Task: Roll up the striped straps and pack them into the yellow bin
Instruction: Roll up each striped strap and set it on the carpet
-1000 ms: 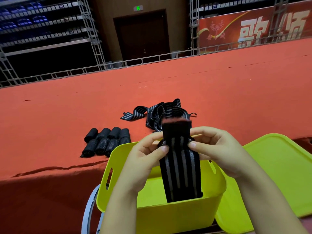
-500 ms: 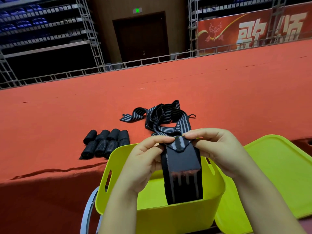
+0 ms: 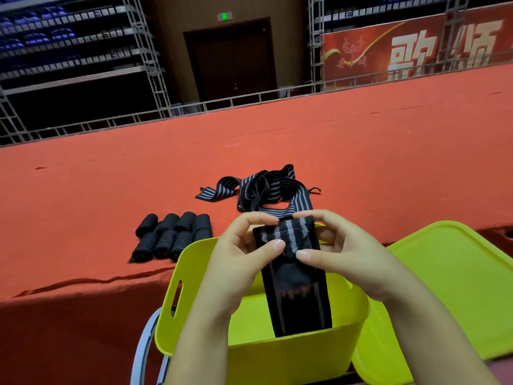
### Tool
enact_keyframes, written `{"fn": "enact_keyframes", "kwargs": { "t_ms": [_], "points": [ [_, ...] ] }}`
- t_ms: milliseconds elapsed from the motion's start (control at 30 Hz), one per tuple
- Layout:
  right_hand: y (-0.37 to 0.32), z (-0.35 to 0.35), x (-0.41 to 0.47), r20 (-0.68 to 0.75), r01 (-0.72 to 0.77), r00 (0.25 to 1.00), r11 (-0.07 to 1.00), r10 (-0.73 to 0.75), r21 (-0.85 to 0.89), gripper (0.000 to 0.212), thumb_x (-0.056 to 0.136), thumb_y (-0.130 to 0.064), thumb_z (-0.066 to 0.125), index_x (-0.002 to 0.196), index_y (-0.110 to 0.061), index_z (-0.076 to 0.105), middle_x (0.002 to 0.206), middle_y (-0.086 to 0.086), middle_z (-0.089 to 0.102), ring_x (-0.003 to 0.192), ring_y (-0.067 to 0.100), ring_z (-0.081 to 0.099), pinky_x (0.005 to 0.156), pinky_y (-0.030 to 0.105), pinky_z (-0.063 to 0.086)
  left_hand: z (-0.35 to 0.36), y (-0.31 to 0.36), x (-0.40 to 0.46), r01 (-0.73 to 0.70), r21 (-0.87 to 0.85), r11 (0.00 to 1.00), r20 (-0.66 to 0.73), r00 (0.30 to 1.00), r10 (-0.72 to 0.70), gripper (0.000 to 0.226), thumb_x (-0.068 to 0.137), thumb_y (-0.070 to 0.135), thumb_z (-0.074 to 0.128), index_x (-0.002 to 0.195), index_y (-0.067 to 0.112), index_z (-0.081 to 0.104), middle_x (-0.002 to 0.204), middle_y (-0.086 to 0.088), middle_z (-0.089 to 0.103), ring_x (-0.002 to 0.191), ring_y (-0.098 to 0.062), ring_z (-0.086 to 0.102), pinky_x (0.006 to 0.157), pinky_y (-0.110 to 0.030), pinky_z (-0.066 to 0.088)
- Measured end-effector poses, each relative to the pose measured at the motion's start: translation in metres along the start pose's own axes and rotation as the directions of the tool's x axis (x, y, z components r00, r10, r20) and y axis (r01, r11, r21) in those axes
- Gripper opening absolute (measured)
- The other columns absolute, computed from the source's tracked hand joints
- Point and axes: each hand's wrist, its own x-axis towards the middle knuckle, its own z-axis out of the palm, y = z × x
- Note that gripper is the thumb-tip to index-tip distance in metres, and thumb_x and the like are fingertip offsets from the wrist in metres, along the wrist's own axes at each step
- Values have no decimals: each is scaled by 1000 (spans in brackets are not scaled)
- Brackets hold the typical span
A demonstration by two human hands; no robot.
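Since the earlier frame, both hands, left (image 3: 244,251) and right (image 3: 341,254), had folded the strap (image 3: 294,276) end further down, pinching it above the yellow bin (image 3: 266,357) at the worktop's near edge, probably to start a tight roll.

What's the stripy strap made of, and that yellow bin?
The striped strap looks like woven stretchy fabric, matte black with grey stripes: it bends and folds softly between both hands. The yellow bin looks like smooth moulded plastic, slightly glossy, with rounded edges and a cut-out handle slot. Neither can be told for sure by looks alone.
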Motion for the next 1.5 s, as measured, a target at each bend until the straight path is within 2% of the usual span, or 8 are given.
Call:
{"fn": "enact_keyframes", "kwargs": {
  "t_ms": [200,333,500,633,767,967,1233,1500],
  "points": [
    [1,2,1,-61,69,996,997,-71,-38,46,69,-4,73,106,-29,63,102,3,72,93,23,70,81,30,56,5,1,2,42,-38,998,-40,998,-44,55,76,1,73,121,25,52,99,-8,75,94,-21,70,83,-37,57],
    [-1,4,2,-128,95,988,994,-88,51,46,65,-8,71,108,-23,62,96,1,71,86,18,71,67,24,54,0,1,3,126,-27,992,21,992,-125,65,73,9,75,130,25,48,106,-6,74,103,-22,69,88,-39,55],
    [-2,4,4,-170,118,980,991,-105,64,48,70,1,75,109,-24,61,99,0,71,88,18,70,71,27,54,0,-3,2,183,36,982,39,982,-185,40,83,-4,68,117,14,57,101,-7,75,94,-20,71,75,-26,55],
    [-5,5,1,-98,120,988,992,-123,-38,50,71,-7,81,109,-33,61,106,1,70,98,15,68,83,29,55,2,-5,1,150,73,986,0,989,-150,32,83,-6,68,108,12,60,97,-9,75,90,-22,72,73,-29,56],
    [-7,4,3,-170,156,971,983,-170,-95,40,71,-9,82,95,-36,65,99,0,71,92,15,68,80,31,53,5,-6,0,163,30,986,40,986,-164,31,86,-7,63,111,11,59,99,-10,74,92,-24,71,72,-30,57],
    [-11,4,2,-195,267,935,951,-295,-158,37,69,-4,76,91,-32,64,91,-4,69,86,10,65,80,26,52,4,-10,-2,234,-118,965,140,966,-217,38,82,22,64,118,14,58,108,-8,71,103,-23,67,81,-37,54],
    [-10,4,3,-206,328,909,926,-364,-187,37,74,8,71,85,-27,61,91,2,65,83,10,62,78,27,49,5,-11,0,327,-184,927,255,926,-276,30,84,28,64,113,24,61,108,-9,68,90,-23,68,67,-33,56],
    [-8,2,4,-95,294,944,938,-315,-187,41,74,11,63,75,-29,56,98,-3,66,95,6,63,79,16,47,8,-9,2,308,-150,940,191,941,-278,73,70,70,58,120,18,60,93,-10,72,73,-19,69,55,-31,56]
  ]
}}
